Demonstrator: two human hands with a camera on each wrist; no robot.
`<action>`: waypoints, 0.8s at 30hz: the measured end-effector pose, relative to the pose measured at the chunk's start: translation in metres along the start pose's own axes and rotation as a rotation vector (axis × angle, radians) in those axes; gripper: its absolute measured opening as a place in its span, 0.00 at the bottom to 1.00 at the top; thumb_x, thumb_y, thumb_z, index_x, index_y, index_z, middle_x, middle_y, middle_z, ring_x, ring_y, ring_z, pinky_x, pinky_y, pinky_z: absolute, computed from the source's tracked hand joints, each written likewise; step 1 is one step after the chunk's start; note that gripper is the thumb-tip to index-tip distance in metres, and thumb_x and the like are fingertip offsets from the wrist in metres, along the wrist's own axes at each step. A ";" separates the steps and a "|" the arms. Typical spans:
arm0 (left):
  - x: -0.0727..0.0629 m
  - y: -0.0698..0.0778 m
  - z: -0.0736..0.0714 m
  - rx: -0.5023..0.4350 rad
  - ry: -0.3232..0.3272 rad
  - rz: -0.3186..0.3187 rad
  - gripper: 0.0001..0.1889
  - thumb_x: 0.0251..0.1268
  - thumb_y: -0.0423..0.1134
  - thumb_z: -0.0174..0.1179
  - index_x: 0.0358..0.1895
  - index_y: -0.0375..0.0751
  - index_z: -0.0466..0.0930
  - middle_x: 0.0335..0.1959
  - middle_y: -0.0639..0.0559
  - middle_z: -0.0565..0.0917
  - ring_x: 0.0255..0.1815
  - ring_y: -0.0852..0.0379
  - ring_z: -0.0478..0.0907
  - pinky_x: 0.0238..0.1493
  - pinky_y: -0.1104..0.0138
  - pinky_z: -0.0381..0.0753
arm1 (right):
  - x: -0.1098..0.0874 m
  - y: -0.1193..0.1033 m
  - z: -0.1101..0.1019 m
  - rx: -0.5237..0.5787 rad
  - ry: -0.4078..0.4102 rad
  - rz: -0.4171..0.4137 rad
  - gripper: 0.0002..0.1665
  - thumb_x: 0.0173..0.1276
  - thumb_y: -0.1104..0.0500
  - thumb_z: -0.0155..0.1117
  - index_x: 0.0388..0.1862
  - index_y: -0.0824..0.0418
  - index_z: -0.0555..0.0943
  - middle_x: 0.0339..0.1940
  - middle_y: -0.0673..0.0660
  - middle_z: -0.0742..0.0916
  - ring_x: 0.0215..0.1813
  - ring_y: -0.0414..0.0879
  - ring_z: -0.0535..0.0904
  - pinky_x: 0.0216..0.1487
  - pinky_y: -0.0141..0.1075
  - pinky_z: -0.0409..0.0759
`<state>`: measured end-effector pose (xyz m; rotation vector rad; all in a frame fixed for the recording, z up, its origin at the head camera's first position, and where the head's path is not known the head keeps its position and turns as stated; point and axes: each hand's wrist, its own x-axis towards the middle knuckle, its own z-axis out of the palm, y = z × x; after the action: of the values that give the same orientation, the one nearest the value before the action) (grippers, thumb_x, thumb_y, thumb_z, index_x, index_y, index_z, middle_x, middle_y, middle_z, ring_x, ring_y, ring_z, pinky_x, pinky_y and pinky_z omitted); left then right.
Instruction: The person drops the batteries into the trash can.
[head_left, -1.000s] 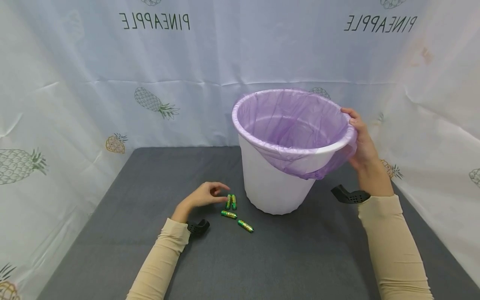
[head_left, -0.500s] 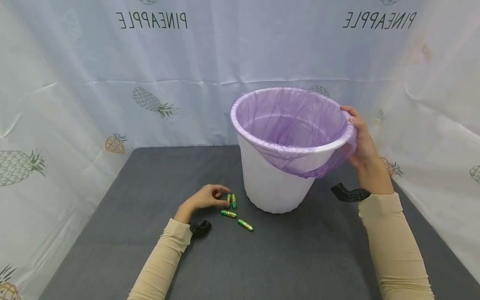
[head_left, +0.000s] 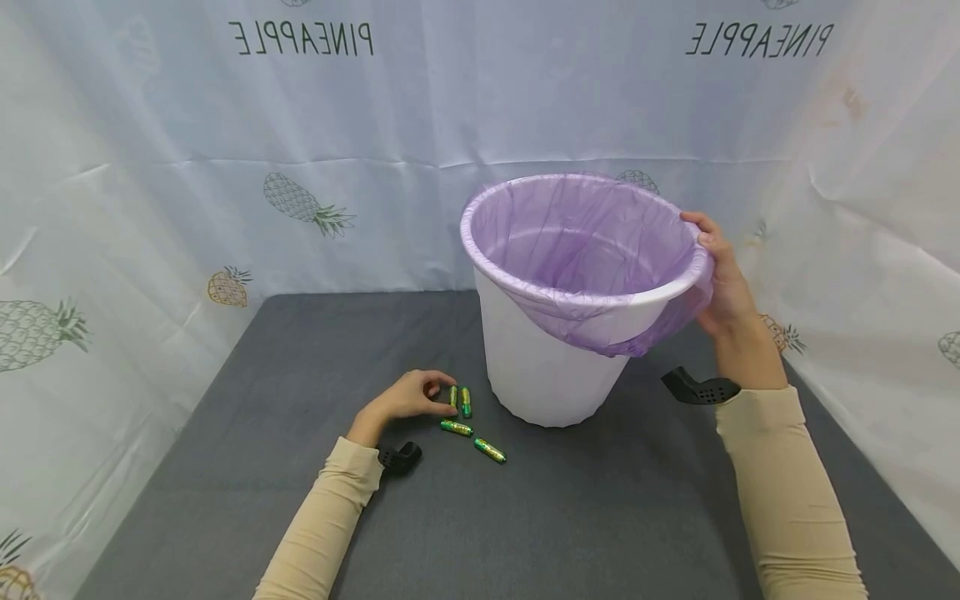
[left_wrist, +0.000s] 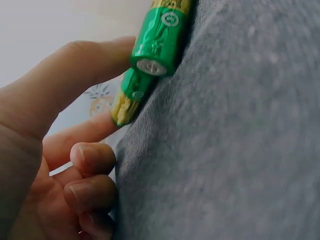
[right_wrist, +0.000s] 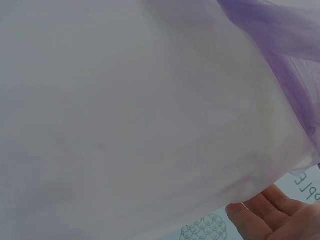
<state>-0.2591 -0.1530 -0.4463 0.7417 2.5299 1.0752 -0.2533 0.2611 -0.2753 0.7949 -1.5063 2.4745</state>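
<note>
My left hand pinches a small green-and-gold battery lengthwise between thumb and index finger. In the left wrist view the index fingertip meets the gold end of this battery, and the thumb tip is partly hidden behind a nearer battery. The other fingers curl loosely over the grey cloth. Three more batteries lie close by: one upright in view, one crosswise, one slanting. My right hand grips the right rim of a white trash bin, which leans toward that hand.
A purple bin liner lines the bin and folds over its rim, hanging down in front. Grey cloth covers the table. A pineapple-print curtain hangs behind and along both sides.
My left thumb and index finger have closed on the leftmost battery, which has shifted slightly left, away from the one beside it. The right hand stays on the bin rim.
</note>
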 end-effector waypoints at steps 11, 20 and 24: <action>-0.003 -0.004 -0.005 0.031 0.061 -0.036 0.28 0.55 0.43 0.70 0.58 0.34 0.77 0.22 0.57 0.63 0.23 0.63 0.59 0.33 0.71 0.63 | 0.001 -0.001 -0.001 0.027 -0.025 0.001 0.15 0.70 0.57 0.54 0.55 0.53 0.73 0.44 0.50 0.79 0.40 0.39 0.76 0.36 0.25 0.76; -0.004 -0.007 -0.004 0.045 0.089 -0.004 0.28 0.54 0.44 0.71 0.56 0.33 0.78 0.21 0.58 0.63 0.22 0.64 0.58 0.35 0.70 0.64 | 0.000 -0.002 0.000 0.088 -0.080 0.004 0.15 0.71 0.60 0.50 0.56 0.56 0.72 0.45 0.51 0.79 0.41 0.40 0.76 0.37 0.26 0.77; -0.006 -0.008 -0.004 0.031 0.113 0.065 0.30 0.54 0.51 0.70 0.55 0.33 0.78 0.20 0.60 0.62 0.21 0.64 0.58 0.34 0.70 0.64 | 0.000 -0.002 -0.001 0.090 -0.087 0.003 0.15 0.71 0.60 0.51 0.56 0.56 0.72 0.45 0.51 0.79 0.41 0.40 0.76 0.37 0.26 0.77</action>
<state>-0.2591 -0.1633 -0.4486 0.7981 2.6392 1.1306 -0.2531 0.2628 -0.2745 0.9273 -1.4321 2.5575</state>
